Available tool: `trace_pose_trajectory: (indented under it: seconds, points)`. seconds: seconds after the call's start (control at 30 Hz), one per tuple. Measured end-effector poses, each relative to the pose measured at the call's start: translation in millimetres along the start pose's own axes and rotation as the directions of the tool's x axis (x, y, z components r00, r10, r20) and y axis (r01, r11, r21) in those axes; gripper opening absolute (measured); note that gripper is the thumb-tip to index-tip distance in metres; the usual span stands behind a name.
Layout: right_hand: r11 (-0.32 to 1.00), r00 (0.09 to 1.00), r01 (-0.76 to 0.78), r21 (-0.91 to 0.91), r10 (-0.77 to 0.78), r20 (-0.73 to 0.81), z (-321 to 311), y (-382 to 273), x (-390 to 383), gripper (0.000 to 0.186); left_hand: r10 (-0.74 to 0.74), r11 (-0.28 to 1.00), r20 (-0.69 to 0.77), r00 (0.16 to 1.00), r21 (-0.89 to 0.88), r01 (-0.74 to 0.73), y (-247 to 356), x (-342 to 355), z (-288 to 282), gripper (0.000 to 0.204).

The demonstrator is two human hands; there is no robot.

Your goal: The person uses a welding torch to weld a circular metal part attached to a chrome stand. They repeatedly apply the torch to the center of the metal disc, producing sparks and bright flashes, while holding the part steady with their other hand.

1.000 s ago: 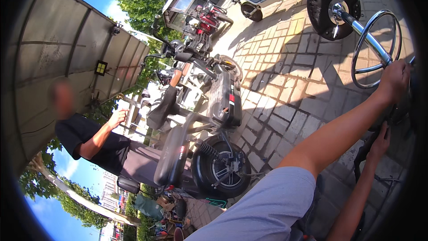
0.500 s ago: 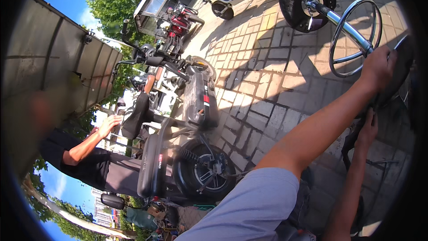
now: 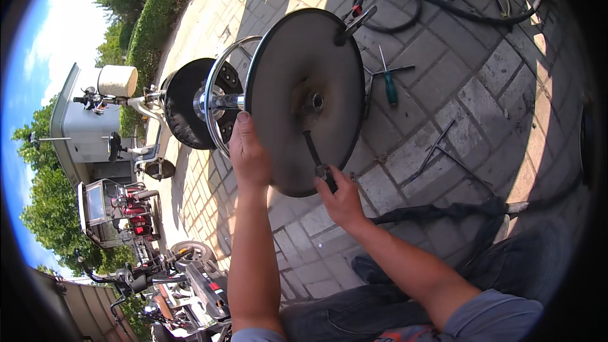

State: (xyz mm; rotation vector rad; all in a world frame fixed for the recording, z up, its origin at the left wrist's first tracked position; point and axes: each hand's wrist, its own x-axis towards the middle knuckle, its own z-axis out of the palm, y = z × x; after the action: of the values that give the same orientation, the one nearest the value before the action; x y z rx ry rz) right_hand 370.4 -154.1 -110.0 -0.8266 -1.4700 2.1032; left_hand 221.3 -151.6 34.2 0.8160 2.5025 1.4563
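A bar stool lies tipped on its side, with the hollow underside of its round base [image 3: 278,69] facing me. Behind the base run its chrome footrest ring [image 3: 223,63] and column, ending at a black padded seat [image 3: 180,98]. My left hand [image 3: 250,155] grips the base at its near left rim, thumb up and fingers partly hidden. In my right hand [image 3: 342,199] is a tool with a narrow dark bar [image 3: 312,147]; its exact kind is unclear. The bar points at the brownish, discoloured centre around the hole. A metal clamp [image 3: 360,21] sits on the base's far rim.
Black cable [image 3: 437,1] loops over the paving near pliers [image 3: 503,4]. A teal-handled screwdriver [image 3: 390,88] and a thin metal tool [image 3: 436,147] lie on the right. Parked electric bikes [image 3: 196,285] and a red three-wheeler [image 3: 130,212] stand at left.
My view has swung right, bringing the base's underside and the ground tools into sight. The person at left is out of view. My right hand, with the dark tool, shows plainly now.
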Motion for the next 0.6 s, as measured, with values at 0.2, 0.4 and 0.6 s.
trace_pose_trajectory:
  seconds: [0.2,0.4,0.6]
  points:
    - [1.000,0.999,0.031,0.003,-0.031,-0.021,-28,10,36,0.042,-0.082,0.997,-0.022,0.996,-0.010,0.082,9,12,40,0.055]
    - [0.998,0.998,0.053,-0.033,-0.054,-0.028,-40,16,44,0.042,-0.090,0.994,-0.026,0.996,-0.057,0.089,2,11,53,0.055]
    - [0.999,1.000,0.023,-0.032,-0.023,-0.018,-38,5,37,0.037,-0.051,0.998,0.025,0.998,-0.034,0.052,-2,8,42,0.058]
